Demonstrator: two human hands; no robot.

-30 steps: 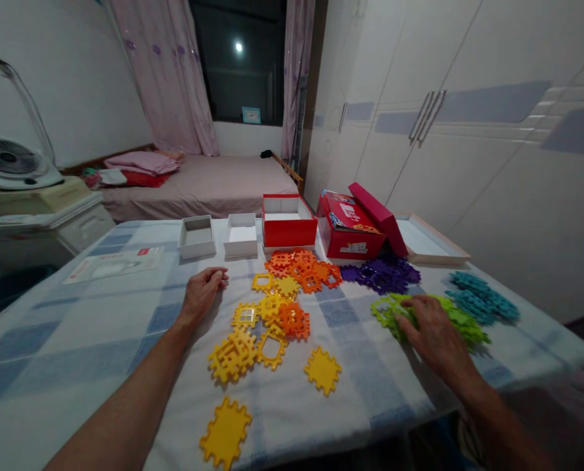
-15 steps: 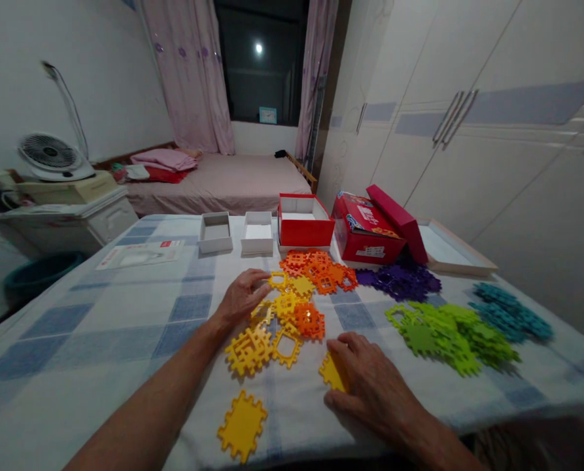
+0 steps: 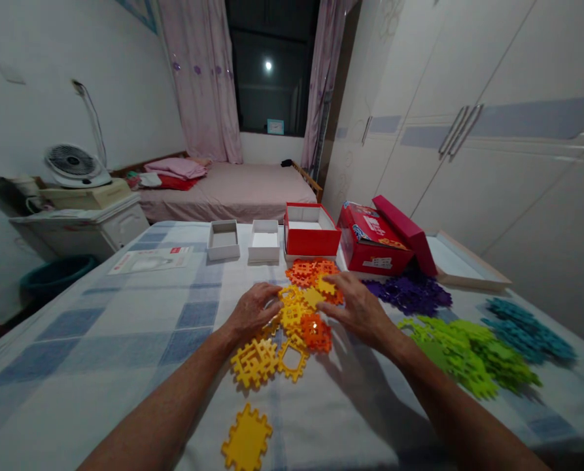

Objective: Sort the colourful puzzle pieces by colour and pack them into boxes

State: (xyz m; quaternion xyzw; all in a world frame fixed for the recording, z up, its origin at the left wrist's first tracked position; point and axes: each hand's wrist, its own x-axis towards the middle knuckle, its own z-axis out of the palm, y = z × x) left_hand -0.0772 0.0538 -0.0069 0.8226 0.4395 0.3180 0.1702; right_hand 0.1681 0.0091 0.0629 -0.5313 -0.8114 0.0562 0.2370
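My left hand [image 3: 256, 311] lies at the left side of a pile of yellow interlocking plastic tiles [image 3: 292, 316]. Its thumb and fingers are apart, touching the edge of a yellow frame tile [image 3: 288, 294]. On the far side, my right hand [image 3: 358, 307] has its fingertips at a small yellow tile [image 3: 325, 285] above the orange tiles [image 3: 304, 271]; its thumb lies lower, by a flat yellow tile [image 3: 313, 298]. An orange tile [image 3: 316, 332] rests on the pile's right side. Closer to me are stacked yellow tiles [image 3: 254, 362] and a single flat yellow tile [image 3: 247, 439].
Purple [image 3: 409, 294], lime green [image 3: 468, 353] and teal tiles [image 3: 530, 330] lie in heaps on the right. Along the back stand two small white boxes [image 3: 223, 248], an open red box [image 3: 312, 242], a printed red box [image 3: 375, 252] and a shallow tray [image 3: 468, 261].
My right hand has moved forward and left from the near table to the pile, bringing a yellow tile with it. My left hand stays by the yellow tiles. The view has shifted slightly.
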